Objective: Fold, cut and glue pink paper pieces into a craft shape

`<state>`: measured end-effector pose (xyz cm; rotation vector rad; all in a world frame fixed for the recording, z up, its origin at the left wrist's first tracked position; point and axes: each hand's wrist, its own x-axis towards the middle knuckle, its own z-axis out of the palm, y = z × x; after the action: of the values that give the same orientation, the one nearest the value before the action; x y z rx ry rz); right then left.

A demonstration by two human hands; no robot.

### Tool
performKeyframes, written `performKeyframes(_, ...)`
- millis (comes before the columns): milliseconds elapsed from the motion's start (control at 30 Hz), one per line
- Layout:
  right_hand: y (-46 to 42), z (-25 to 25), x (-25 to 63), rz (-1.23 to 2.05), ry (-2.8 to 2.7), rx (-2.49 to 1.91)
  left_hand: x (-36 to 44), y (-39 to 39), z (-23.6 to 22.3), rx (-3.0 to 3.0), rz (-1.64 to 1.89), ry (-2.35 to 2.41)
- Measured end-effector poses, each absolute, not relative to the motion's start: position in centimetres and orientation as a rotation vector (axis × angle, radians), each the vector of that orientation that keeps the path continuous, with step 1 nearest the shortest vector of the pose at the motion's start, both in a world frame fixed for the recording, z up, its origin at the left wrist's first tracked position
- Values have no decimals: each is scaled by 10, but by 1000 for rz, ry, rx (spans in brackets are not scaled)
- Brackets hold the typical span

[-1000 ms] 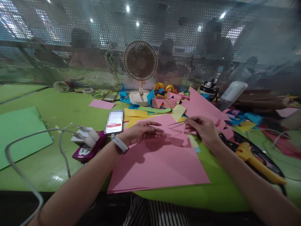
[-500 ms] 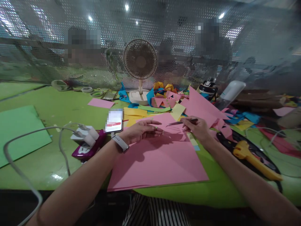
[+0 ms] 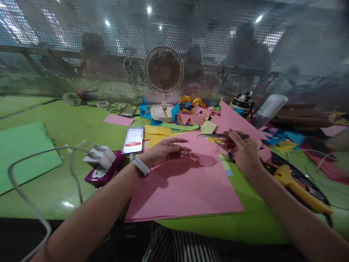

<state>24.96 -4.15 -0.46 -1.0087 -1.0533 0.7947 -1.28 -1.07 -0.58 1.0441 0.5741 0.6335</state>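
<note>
- Clock directions are read from the pink paper, with 12 o'clock pointing away from the person.
- The pink paper lies flat on the green table, near its close edge; a second layer shows along the lower left edge. It is plain and matte, and shadows from the hands fall across it.
- The left hand is over the paper's upper left part, at 11 o'clock, fingers loosely extended and apart. Whether anything small sits between them, I cannot tell.
- The right hand is at 2 o'clock, fingers clamped on a slim pointed tool. The tool is dark and thin, its tip aimed towards 9 o'clock; its exact kind is unclear.
- At 3 o'clock is a black tray with a yellow glue gun lying aslant across it. Small scraps lie in it too, too dim to make out fully.
- At 2 o'clock, farther off, a white-capped bottle leans over; its contents cannot be made out.
- At 12 o'clock, folded paper pieces in pink, blue and orange are heaped just beside a fan.
- At 10 o'clock lies a lit phone.
</note>
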Motion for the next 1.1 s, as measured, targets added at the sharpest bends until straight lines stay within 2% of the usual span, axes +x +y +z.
performKeyframes(433,-50,-12,236,955,-1142,-977,-8,-20,2,1222,566,472)
performKeyframes(1100,-52,-17,235,1010,-1144,-903,-5,-22,1,1169,539,474)
